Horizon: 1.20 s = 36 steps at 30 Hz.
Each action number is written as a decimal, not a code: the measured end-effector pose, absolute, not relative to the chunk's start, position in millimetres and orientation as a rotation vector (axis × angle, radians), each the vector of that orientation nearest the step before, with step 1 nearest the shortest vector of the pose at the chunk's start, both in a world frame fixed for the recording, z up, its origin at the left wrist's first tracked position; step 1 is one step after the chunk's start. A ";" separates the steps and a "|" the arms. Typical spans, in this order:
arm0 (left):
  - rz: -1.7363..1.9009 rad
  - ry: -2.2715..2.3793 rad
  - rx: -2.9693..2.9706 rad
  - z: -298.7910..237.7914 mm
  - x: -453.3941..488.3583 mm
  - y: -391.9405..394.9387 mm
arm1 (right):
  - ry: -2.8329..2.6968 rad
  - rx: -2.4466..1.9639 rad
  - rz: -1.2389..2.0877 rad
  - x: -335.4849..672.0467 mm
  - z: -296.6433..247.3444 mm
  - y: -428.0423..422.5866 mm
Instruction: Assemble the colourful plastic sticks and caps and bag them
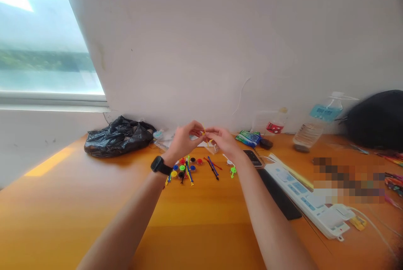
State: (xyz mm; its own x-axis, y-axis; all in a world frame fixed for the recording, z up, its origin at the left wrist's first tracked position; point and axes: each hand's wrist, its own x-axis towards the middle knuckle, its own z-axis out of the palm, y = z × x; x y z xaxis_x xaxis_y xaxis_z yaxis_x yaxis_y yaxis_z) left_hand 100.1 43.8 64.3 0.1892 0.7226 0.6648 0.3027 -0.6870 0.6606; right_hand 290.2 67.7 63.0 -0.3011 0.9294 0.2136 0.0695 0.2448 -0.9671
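Observation:
My left hand (185, 139), with a black watch on its wrist, and my right hand (223, 140) meet above the table. Both are closed, fingertips pinched on a small, thin yellow plastic piece (204, 130); its exact shape is partly hidden by the fingers. Below the left hand lies a cluster of small round plastic discs, among them a green disc (182, 168) and a red disc (199, 161), mixed with thin arrow-shaped sticks. A few dark, blue and red arrow sticks (212, 168) lie between my forearms. A bright green arrow piece (233, 171) rests beside my right wrist.
Back left on the wooden table (189, 224) sits a black plastic bag (121, 137). To the right are a blue-green packet (248, 138), a phone (252, 158), a white power strip (302, 194), a red-labelled bottle (277, 123), a large water bottle (317, 123) and a black bag (374, 121).

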 end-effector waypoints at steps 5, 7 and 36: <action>1.357 1.001 2.260 69.7 98.8 38.7 | -1.594 -0.957 1.278 292.0 57.4 70.0; 1.302 1.007 2.284 71.0 98.8 38.0 | -1.610 -0.957 1.317 292.1 54.5 70.7; 0.338 1.113 2.280 20.2 89.5 55.9 | -2.213 -2.339 0.624 353.6 37.4 86.8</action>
